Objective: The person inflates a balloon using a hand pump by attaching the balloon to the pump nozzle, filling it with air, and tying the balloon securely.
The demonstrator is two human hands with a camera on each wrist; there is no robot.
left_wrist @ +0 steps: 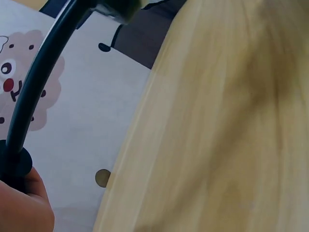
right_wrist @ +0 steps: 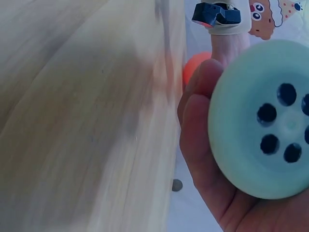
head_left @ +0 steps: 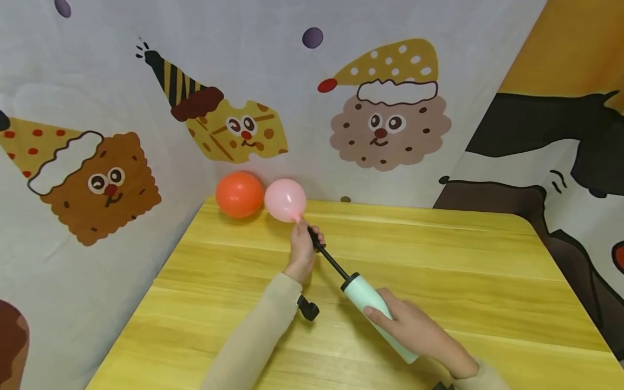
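Note:
A pale green hand pump point(head_left: 368, 298) with a black rod slants across the middle of the head view. My right hand point(head_left: 409, 325) grips its green barrel, and the holed end of that barrel point(right_wrist: 285, 125) faces the right wrist camera. My left hand point(head_left: 302, 246) holds the black nozzle end of the pump together with the neck of a pink balloon point(head_left: 285, 199). The balloon is rounded and partly inflated. In the left wrist view the black rod point(left_wrist: 41, 72) runs up from my curled fingers. How the neck sits on the nozzle is hidden by the fingers.
An orange-red balloon point(head_left: 239, 195) lies at the far left corner of the wood-grain table point(head_left: 439, 260), beside the pink one. A cloth point(head_left: 312, 135) with cartoon biscuits stands behind the table. A black wrist camera mount point(head_left: 308, 307) sticks out from the left sleeve.

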